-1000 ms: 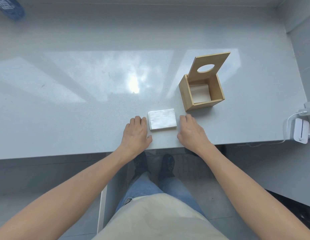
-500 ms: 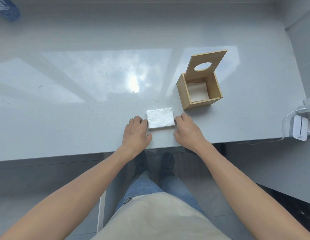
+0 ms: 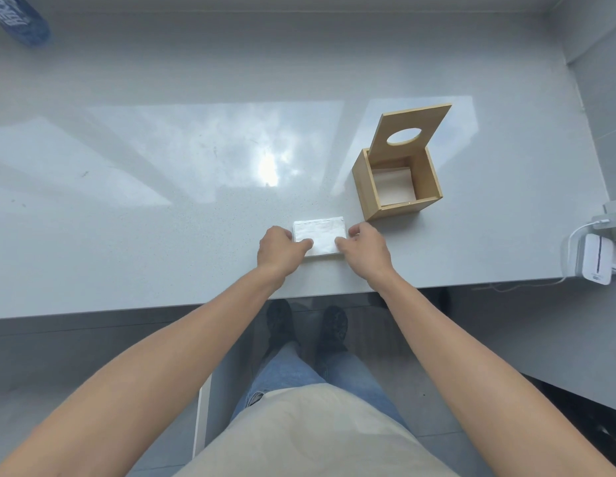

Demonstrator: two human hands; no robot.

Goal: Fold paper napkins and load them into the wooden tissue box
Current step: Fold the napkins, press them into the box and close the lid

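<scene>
A small stack of white paper napkins (image 3: 319, 234) lies near the front edge of the grey counter (image 3: 162, 218). My left hand (image 3: 279, 250) grips its left side, thumb on top. My right hand (image 3: 365, 249) grips its right side the same way. The wooden tissue box (image 3: 396, 182) stands to the right and behind, its lid with an oval hole hinged upright. White napkins lie flat inside the box on its bottom.
A white device (image 3: 595, 262) with a cable sits at the counter's right edge beside a white plug block (image 3: 614, 220). A blue bottle (image 3: 20, 20) lies at the far left corner. A wall closes the right side.
Both hands have closed in from beside the napkin stack onto its two sides, thumbs now over its top. The box has not moved.
</scene>
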